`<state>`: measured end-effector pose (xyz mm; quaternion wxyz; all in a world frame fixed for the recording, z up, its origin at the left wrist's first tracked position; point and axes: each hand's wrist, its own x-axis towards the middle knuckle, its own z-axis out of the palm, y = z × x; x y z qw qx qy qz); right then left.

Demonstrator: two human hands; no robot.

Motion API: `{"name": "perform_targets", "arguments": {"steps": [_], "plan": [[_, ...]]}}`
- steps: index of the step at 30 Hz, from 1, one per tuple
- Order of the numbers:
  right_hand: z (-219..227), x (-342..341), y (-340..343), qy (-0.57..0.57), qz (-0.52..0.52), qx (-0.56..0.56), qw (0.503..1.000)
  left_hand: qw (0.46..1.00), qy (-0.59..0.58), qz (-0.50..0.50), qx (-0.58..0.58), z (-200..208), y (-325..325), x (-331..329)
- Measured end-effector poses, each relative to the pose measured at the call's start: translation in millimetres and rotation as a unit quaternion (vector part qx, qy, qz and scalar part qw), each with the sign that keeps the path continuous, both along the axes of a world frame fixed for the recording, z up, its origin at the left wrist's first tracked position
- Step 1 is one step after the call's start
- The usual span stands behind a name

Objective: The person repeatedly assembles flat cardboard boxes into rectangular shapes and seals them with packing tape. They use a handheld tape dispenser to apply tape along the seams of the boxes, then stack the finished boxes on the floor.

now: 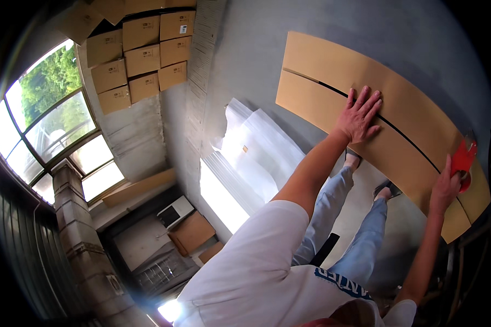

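Observation:
A long brown cardboard box (409,101) lies with its flaps folded in, and a dark gap runs along its length between them. My left hand (360,115) rests flat on top, fingers spread across the gap. At the box's right end, my right hand (444,191) is closed around a red tape dispenser (463,158). The dispenser is held at the gap near that end. Whether tape is stuck down there cannot be made out.
Several brown cartons (142,57) are stacked against the wall at the upper left. Translucent plastic sheeting (256,144) lies on the grey floor left of the box. Windows (54,103) stand far left, and a brown carton (193,231) sits at lower left.

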<state>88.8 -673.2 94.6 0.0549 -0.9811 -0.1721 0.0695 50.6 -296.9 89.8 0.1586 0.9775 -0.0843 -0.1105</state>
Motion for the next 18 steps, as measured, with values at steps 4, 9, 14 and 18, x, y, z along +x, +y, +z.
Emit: {"name": "perform_targets", "arguments": {"steps": [4,9,14,18], "plan": [[69,4,28,0.093,-0.203,0.263,0.939,1.000,0.009,0.010,-0.017,-4,2,-2],[94,-26,48,0.090,-0.113,0.286,0.947,1.000,-0.001,0.001,0.007,-4,5,-4],[97,-36,108,0.199,-0.206,0.287,0.914,0.998,-0.008,0.017,-0.067,-5,2,0],[86,-36,132,0.232,-0.241,0.224,0.915,0.994,-0.009,0.019,-0.107,-4,7,-2]]}}
